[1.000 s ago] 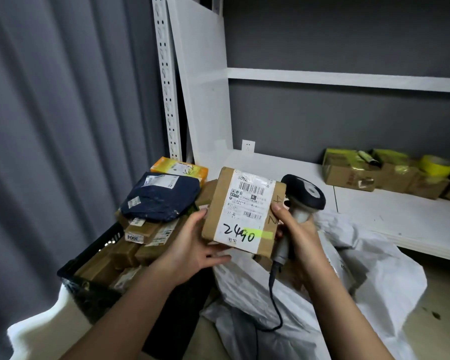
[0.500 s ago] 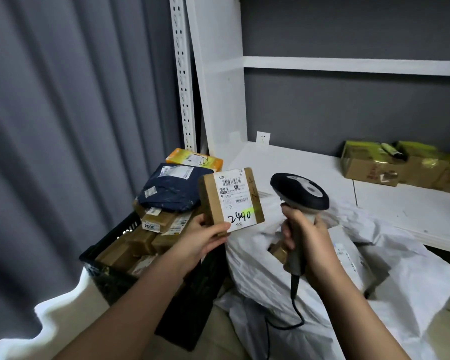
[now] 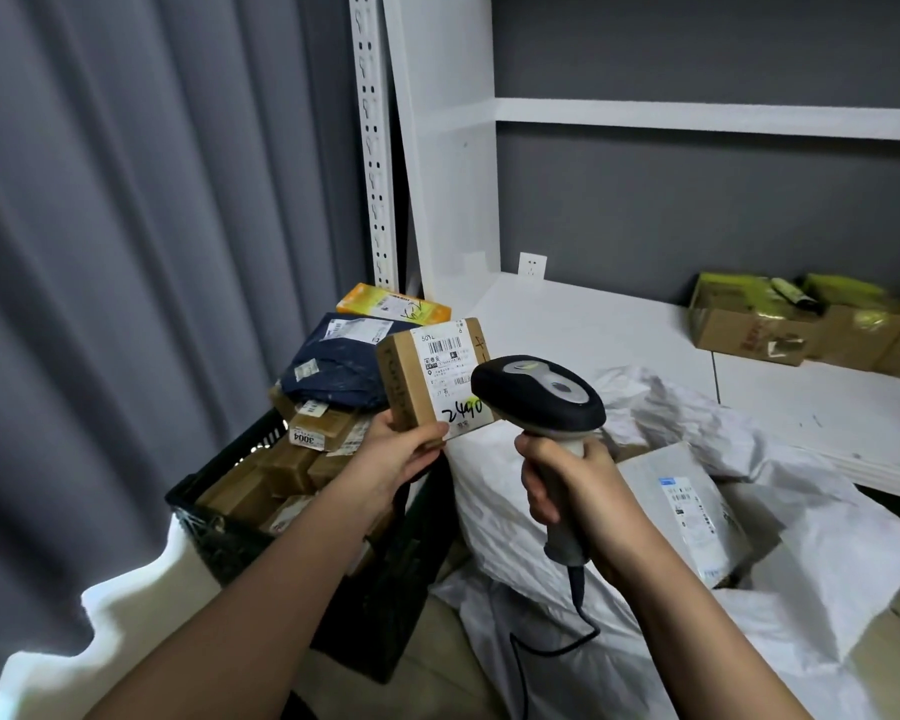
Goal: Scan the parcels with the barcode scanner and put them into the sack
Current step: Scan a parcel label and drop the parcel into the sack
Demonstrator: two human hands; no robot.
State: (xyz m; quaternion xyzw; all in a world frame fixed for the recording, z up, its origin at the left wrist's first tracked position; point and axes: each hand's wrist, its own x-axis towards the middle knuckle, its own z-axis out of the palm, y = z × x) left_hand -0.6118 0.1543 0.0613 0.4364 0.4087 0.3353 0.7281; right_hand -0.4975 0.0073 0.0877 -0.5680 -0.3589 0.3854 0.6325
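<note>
My left hand holds a small brown cardboard parcel upright by its lower edge; its white label with barcode and handwritten "2440" faces me. My right hand grips the handle of a black and grey corded barcode scanner, whose head overlaps the parcel's right side. Below and to the right lies the open white sack with a white labelled parcel inside it.
A black crate at the left holds several parcels: brown boxes, a dark blue bag, an orange box. White shelving behind carries cardboard boxes with yellow tape. A grey curtain hangs at left.
The parcel has moved away from me and turned its label toward the scanner. My right hand let go of the parcel's edge and raised the scanner head up next to the label.
</note>
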